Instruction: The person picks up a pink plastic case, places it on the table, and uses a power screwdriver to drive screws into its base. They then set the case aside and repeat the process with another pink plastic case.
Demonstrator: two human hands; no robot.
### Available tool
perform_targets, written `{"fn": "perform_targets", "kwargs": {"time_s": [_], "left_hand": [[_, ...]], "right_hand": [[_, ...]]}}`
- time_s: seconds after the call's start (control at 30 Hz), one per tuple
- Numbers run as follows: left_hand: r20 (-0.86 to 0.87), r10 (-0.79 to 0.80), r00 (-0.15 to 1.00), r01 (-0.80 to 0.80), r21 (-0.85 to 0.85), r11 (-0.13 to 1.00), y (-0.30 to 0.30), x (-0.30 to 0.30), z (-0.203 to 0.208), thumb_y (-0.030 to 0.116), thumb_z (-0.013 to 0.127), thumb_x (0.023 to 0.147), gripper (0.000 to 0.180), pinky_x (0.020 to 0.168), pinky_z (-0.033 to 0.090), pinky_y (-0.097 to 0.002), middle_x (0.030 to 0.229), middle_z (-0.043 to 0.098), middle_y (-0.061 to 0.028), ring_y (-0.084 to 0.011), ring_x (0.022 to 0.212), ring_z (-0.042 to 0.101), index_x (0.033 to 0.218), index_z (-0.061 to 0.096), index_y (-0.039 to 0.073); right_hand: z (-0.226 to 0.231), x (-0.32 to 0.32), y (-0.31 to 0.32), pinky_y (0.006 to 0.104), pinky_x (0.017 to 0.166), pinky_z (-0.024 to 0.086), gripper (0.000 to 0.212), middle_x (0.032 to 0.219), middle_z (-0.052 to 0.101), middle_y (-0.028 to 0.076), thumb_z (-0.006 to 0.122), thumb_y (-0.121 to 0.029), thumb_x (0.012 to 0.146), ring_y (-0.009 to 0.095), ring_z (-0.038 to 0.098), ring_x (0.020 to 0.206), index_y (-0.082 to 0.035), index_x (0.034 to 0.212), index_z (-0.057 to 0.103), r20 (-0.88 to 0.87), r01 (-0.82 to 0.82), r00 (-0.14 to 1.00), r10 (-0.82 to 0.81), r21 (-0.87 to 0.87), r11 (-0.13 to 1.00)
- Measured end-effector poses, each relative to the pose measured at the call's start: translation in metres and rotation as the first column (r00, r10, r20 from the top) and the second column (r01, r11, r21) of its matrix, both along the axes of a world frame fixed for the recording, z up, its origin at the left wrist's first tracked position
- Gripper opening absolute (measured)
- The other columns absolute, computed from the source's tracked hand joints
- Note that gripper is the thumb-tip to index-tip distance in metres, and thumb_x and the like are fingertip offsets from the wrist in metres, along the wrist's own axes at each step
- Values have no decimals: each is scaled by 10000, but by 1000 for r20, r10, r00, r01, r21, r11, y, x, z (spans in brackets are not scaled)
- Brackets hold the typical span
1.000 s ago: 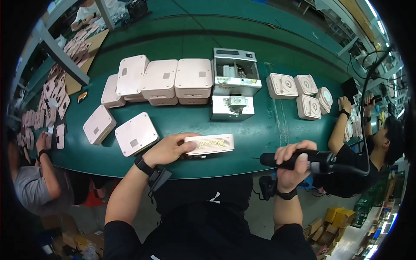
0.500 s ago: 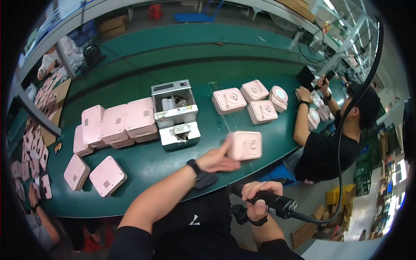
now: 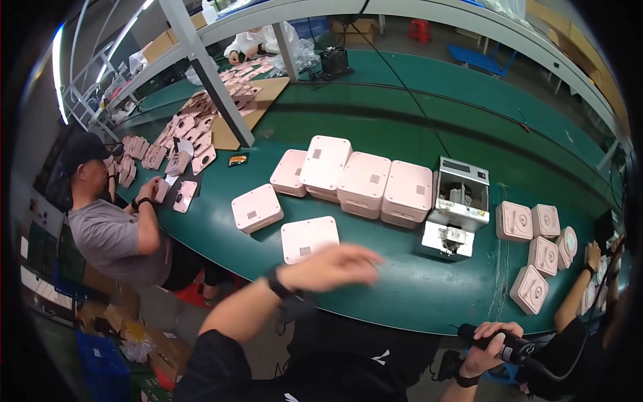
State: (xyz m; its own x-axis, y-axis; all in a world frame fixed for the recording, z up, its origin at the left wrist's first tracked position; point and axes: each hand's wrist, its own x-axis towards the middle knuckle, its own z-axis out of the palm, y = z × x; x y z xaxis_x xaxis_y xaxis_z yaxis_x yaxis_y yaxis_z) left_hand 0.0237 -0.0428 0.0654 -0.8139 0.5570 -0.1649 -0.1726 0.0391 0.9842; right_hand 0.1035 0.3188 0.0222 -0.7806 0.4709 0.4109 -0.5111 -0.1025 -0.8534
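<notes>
Above the green tabletop (image 3: 415, 295), the left hand (image 3: 335, 266) sweeps blurred, open and empty, near a pink case (image 3: 309, 238); the right hand (image 3: 491, 342) grips a screwdriver (image 3: 499, 340). Rushed, it could knock the case off.

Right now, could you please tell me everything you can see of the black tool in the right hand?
The black tool is a slim, dark, rod-like power driver, plastic by its look. It lies roughly level, its tip pointing left, just off the near edge of the green table. The right hand is wrapped around its middle. A black cable runs from its right end. Its tip touches nothing.
</notes>
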Motion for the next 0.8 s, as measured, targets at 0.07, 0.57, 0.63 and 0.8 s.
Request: {"fn": "perform_targets", "kwargs": {"time_s": [0.07, 0.57, 0.63, 0.8], "left_hand": [[-127, 310, 942, -333, -252, 909, -70, -30, 27, 170, 586, 994, 317, 855, 538, -289, 1048, 704, -88, -147, 941, 674, 1263, 605, 3], [-434, -10, 901, -426, -889, 169, -372, -175, -101, 351, 582, 922, 677, 1125, 368, -401, 1580, 281, -183, -364, 1370, 421, 1509, 351, 106], [-446, -94, 890, -413, -877, 246, -361, -197, -98, 344, 573, 925, 686, 1136, 357, -405, 1603, 232, -174, -367, 1389, 395, 1524, 325, 117], [-430, -212, 877, -399, -900, 177, -321, -267, -100, 318, 551, 935, 649, 1137, 356, -406, 1600, 243, -169, -370, 1387, 395, 1519, 336, 131]], "right_hand": [[1, -7, -8, 287, 538, 443, 313, 679, 499, 77, 638, -206, 884, 157, 477, 537, -40, 1045, 428, 31, 8, 999, -8, 0, 1000], [3, -38, -22, 261, 512, 400, 196, 706, 459, 40, 530, -169, 978, 114, 438, 539, -36, 1099, 453, 134, 151, 979, -152, 15, 988], [2, -43, -21, 259, 503, 391, 182, 698, 457, 35, 524, -165, 993, 111, 437, 531, -34, 1104, 465, 147, 143, 979, -140, -11, 990], [0, -70, -22, 253, 494, 381, 174, 686, 458, 28, 538, -176, 996, 110, 440, 525, -35, 1084, 489, 273, 172, 946, -174, 30, 985]]}}
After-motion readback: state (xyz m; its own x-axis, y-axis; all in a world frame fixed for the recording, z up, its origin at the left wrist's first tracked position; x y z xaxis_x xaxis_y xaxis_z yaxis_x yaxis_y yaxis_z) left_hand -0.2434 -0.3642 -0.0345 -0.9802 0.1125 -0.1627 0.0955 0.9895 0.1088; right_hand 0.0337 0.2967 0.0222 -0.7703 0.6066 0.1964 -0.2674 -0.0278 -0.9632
